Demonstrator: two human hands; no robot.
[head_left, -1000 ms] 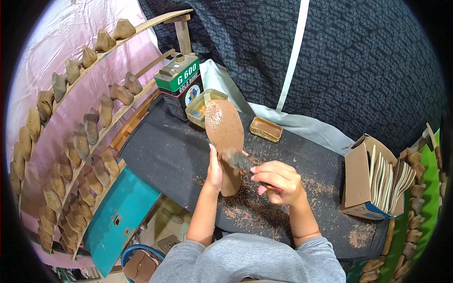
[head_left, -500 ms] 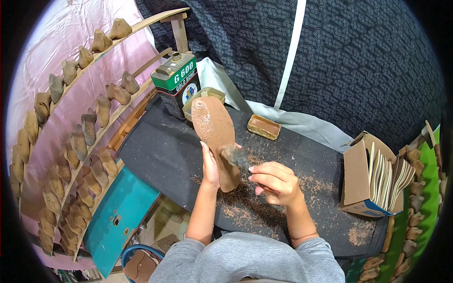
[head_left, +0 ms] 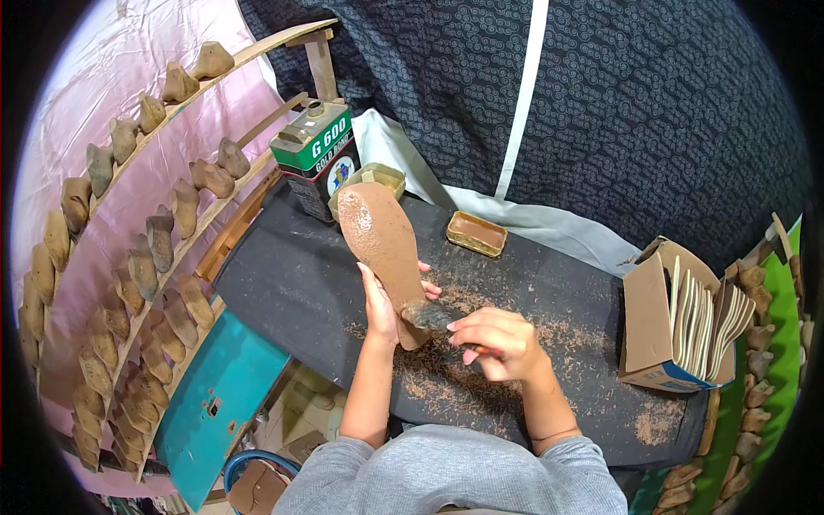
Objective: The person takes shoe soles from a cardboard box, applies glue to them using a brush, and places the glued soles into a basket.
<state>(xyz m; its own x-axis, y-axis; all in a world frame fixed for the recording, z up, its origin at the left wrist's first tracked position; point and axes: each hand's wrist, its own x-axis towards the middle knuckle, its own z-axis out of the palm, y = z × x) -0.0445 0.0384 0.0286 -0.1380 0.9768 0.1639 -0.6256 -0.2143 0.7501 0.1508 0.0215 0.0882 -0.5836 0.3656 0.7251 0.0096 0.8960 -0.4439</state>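
Note:
My left hand (head_left: 382, 302) grips a brown shoe sole (head_left: 375, 232) from beneath, thumb along its left edge and fingertips showing at its right. The sole's wide far end glistens wet. In my right hand (head_left: 495, 343) is a brush (head_left: 427, 315), its fingers closed round the handle. The dark, clotted bristles touch the narrow near end of the sole. Just beyond the sole stands an open, pale yellowish container (head_left: 390, 178), partly hidden by it. A small rectangular tub (head_left: 477, 233) with brown content sits to the right.
Brown shavings litter the black-covered table (head_left: 283, 266). A green and black metal can (head_left: 316, 159) stands at the far left. Wooden shoe lasts (head_left: 160, 240) line racks on the left. A cardboard box (head_left: 650, 326) of upright pale soles stands at the right.
The brush has moved down the sole to its near end. The sole has shifted slightly left, and more of my left hand's fingers show at its right edge.

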